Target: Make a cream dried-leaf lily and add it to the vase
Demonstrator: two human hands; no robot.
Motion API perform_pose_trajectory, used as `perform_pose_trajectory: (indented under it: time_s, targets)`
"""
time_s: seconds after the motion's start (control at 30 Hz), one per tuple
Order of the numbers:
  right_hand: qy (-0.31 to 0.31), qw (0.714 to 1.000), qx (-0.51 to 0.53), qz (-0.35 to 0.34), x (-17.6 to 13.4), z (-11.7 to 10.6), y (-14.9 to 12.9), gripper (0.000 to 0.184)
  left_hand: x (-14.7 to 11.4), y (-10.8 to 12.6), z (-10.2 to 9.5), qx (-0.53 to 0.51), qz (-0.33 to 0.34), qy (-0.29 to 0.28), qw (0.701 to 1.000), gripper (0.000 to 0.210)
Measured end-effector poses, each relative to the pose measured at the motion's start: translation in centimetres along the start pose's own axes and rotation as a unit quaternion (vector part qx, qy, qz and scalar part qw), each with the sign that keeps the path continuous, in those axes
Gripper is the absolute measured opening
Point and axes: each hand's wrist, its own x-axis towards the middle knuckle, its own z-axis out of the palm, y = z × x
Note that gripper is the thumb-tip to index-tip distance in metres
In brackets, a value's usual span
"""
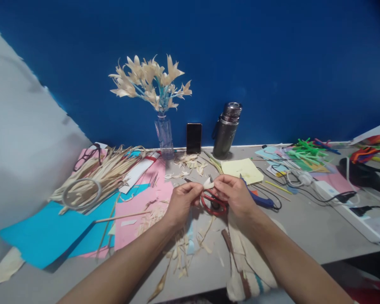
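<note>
Between my two hands is a small pale piece of dried corn husk (208,183). My right hand (236,195) pinches it between thumb and fingertips. My left hand (183,202) is closed in a pinch at its other side, with the fingertips close to the husk's left edge. Below my fingers lies a pair of scissors with red handles (213,210), partly covered by the hands. A blue glue gun (261,200) rests just beyond my right hand. Husk scraps (180,253) are scattered under and between my forearms.
A clear bottle (164,137) holds husk flowers (150,78) by the blue wall. Beside it stand a phone (194,138) and a thermos (227,131). Husk strips (96,173) and blue paper (47,232) lie left. A power strip (351,211) with cables lies right; a cloth (247,261) hangs at the front edge.
</note>
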Motion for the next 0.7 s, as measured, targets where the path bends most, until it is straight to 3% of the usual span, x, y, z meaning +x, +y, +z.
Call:
perform_pose_trajectory:
  time_s: [0.27,0.7]
  targets:
    - [-0.020,1.000,-0.016,-0.004,0.22,-0.06,-0.10,0.026,-0.53,0.97,0.41,-0.068,-0.043,-0.050,0.996,0.027]
    - [-0.022,0.999,-0.017,0.021,-0.20,0.43,-0.10,0.028,-0.51,0.47,0.34,-0.039,-0.037,-0.041,0.998,0.019]
